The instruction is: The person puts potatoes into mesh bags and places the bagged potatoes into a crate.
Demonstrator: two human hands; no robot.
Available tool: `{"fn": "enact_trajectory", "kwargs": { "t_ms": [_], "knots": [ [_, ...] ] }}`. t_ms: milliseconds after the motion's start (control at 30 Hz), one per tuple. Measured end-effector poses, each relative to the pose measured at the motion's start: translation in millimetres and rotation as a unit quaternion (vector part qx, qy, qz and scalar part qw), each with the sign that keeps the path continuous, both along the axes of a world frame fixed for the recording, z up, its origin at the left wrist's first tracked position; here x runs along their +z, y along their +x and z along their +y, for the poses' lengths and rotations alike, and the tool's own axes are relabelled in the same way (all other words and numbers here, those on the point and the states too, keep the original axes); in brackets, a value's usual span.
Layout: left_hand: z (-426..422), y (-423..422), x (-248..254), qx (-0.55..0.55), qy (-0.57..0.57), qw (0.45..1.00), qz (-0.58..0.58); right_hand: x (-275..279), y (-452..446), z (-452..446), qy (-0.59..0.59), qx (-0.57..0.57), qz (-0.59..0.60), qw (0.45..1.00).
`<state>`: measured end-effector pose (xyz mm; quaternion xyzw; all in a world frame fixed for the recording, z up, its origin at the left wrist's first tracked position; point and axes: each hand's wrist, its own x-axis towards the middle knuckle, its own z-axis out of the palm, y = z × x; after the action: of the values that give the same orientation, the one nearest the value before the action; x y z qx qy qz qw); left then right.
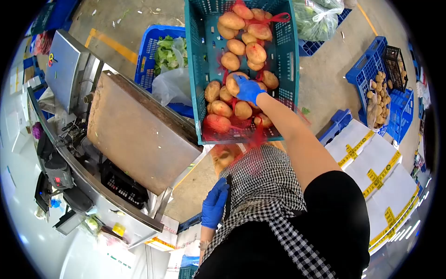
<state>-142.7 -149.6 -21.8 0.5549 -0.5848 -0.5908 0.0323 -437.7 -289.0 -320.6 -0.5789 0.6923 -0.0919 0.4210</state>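
A dark green crate (291, 69) holds many potatoes and pieces of red mesh netting (278, 17). My right hand (248, 89), in a blue glove, reaches into the crate with its fingers wrapped round a potato (233, 83). My left hand (214, 203), also gloved in blue, is low beside the checked apron (265, 179), closed round a dark, narrow object (227, 197) that I cannot name. More potatoes lie around my right hand, some against the red mesh at the crate's near end.
Left of the crate, a blue basket (147, 58) holds leafy greens and clear plastic. A metal-topped table (139, 135) stands further left. At right are taped white boxes (360, 158) and a blue crate (367, 60) near more potatoes. Bagged greens (316, 21) sit at the top.
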Motion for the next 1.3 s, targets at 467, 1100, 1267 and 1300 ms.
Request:
{"fn": "enact_trajectory", "kwargs": {
  "t_ms": [467,1100,1267,1300],
  "knots": [
    [-15,-15,5,0.075,0.053,0.995,-0.034,4,-13,3,-0.065,-0.099,-0.076,0.990],
    [-9,-5,19,-0.092,-0.135,0.977,-0.133,96,-43,77,-0.050,-0.108,-0.130,0.984],
    [-26,0,33,-0.129,-0.162,0.974,-0.087,238,-52,70,-0.113,-0.208,-0.292,0.927],
    [-26,7,5,-0.153,-0.159,0.973,-0.069,290,-44,68,-0.049,-0.242,-0.319,0.915]
  ]
}}
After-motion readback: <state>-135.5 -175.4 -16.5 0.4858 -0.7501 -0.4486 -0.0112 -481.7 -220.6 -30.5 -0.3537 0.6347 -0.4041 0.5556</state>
